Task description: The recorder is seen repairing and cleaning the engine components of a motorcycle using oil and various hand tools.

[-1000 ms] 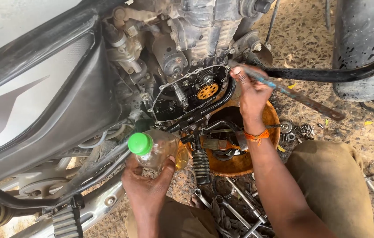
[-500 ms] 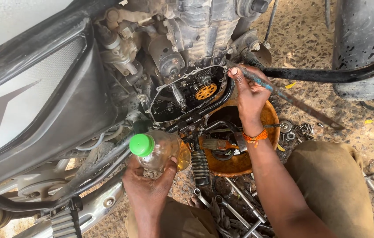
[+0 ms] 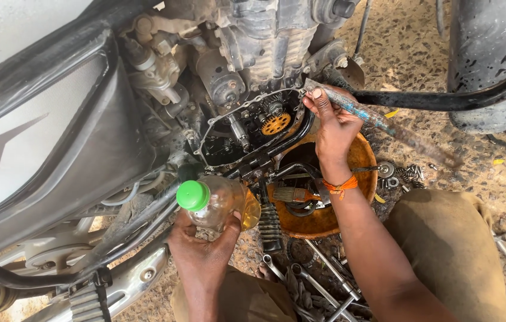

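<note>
The left hand [image 3: 202,247] was clenched around a clear plastic bottle [image 3: 220,203] with a green cap [image 3: 193,195], gripping it from below; the bottle lay tilted, holding some yellowish liquid, just under the motorcycle's open engine case [image 3: 247,128]. The right hand [image 3: 333,122] was closed on a long, dirty screwdriver [image 3: 372,119], pinching it near the tip with the fingers, the tip set against the upper right rim of the case and the handle trailing off to the right, blurred. An orange thread band [image 3: 339,186] circled that wrist.

Inside the case a small orange gear [image 3: 276,124] showed among dark metal parts. Below the right forearm sat a round orange basin [image 3: 363,161] holding a brush [image 3: 293,195] and grimy parts. Near it, on the gravel ground [image 3: 420,48], lay wrenches [image 3: 307,277] and a few loose springs and bolts [image 3: 399,173]. The motorcycle's dark side panel [image 3: 56,131] filled the left of the view, and a black tyre [image 3: 486,59] stood at the upper right.
</note>
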